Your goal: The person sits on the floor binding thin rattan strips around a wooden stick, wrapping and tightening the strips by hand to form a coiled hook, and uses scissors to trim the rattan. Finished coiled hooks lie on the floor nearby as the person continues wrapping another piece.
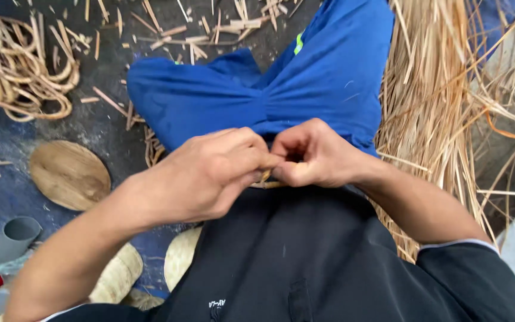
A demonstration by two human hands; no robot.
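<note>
- Fingers (251, 156) of our left hand (210, 176) curl tight, and those of our right hand (314, 156) do the same — both pinch one thin cane strip (267, 183) where the hands meet.
- We see only a short tan bit of that strip, just below the knuckles, against our dark shirt (305, 250).
- Beyond the hands lie our blue trousers (257, 95), legs folded.
- Right of the trousers we have a heap of loose straw (442, 101).
- Left of the trousers lies a coil of cane (25, 74), and nearer us a round wooden disc (70, 175) — a grey cup (16, 237) sits below it.
</note>
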